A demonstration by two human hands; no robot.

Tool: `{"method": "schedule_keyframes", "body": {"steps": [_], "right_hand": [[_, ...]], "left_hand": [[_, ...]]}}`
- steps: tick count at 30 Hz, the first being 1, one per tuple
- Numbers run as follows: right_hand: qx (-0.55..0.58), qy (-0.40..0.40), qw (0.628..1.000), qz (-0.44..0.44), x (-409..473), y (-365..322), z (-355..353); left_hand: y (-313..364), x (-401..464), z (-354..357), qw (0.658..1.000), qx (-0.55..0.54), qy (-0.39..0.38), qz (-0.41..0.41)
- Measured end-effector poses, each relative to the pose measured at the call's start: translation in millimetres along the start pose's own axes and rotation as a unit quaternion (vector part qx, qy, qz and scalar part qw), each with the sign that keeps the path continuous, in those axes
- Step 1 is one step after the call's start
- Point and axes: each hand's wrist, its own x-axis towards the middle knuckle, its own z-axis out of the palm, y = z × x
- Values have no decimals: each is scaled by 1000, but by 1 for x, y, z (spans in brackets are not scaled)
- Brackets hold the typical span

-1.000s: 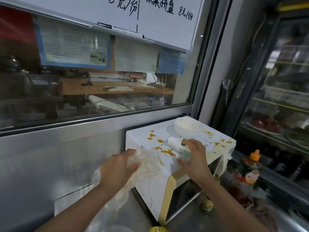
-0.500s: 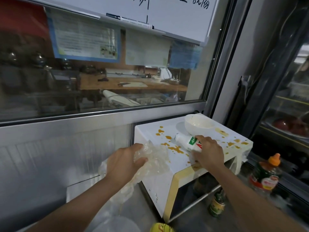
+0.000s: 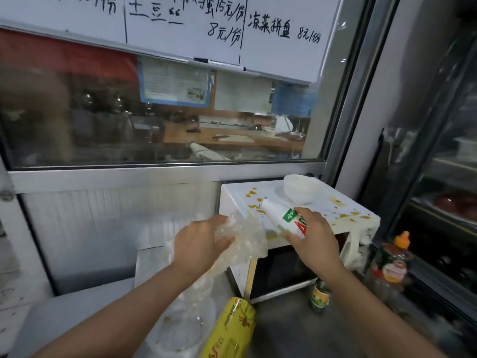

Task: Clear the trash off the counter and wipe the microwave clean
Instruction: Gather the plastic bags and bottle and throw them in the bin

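Change: half a second before, the white bottle point(image 3: 282, 218) lay on its side on the microwave point(image 3: 335, 208) top under the right hand point(image 3: 316, 237); at this moment it was lifted clear of the top and tilted, neck up and to the left, toward the plastic bag point(image 3: 245, 239).
Meaning: by my reading, the bottle was being gathered as trash and was on its way into the bag; the wiping had not begun.
Right hand: fingers curled round the lower body of the bottle, gripping it over the front edge of the microwave.
Left hand point(image 3: 200, 242): clutched a bunched part of the clear bag, which hung down toward the counter point(image 3: 289, 329); whether the bag's mouth was open I could not tell.
Bottle and bag: just beside each other, possibly touching at the bag's crumpled edge.
Still on the microwave: a white bowl point(image 3: 300, 188) toward the back, and orange sauce stains point(image 3: 346, 215) scattered across the top.
On the counter: a yellow roll point(image 3: 229, 329) lying in front, a small green bottle point(image 3: 320, 295) by the microwave door, and an orange-capped sauce bottle point(image 3: 393, 264) to the right.
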Motion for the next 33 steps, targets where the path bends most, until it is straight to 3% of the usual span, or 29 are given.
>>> {"method": "schedule_keyframes", "body": {"steps": [8,16,24,33], "right_hand": [[23,38,998,48,-83,-3,-64],[-23,86,988,126,-198,-23,-126],[-78,118,966,216,-341,-30,-198],[-124,177,923,317,-484,-10,-293]], "left_hand": [[44,-55,-19,998,-31,-32,33],[77,-134,-46,987,-84,-76,117],[129,-232,-66,954,-164,-141,206],[234,-334,-81,893,-237,-236,302]]}}
